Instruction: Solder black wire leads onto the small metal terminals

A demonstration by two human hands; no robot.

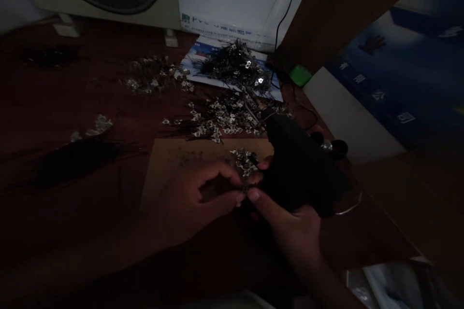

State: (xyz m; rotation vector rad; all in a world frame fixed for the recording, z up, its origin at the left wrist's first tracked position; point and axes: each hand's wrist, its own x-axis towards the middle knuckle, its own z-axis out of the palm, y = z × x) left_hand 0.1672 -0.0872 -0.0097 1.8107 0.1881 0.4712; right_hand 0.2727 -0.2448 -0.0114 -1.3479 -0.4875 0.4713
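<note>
Over the tan board [154,178], my left hand [203,198] is closed in a pinch, thumb and forefinger meeting at a tiny piece too dark to name. The fingertips of my right hand [290,227] close on the same spot from the other side. Just beyond my fingers lies a small cluster of shiny, flower-shaped metal pieces [246,160]. A bulky black object [300,164] with a narrow tip at its far end stands beside my right hand; its kind is unclear in the dim light.
Heaps of flower-topped pieces with thin dark stems [232,111] spread behind the board. Another pile [235,65] lies on a printed sheet [195,60]. At left is a dark bundle of stems [76,159]. A fan unit [170,5], a green object [300,76] and a cable [290,2] are further back.
</note>
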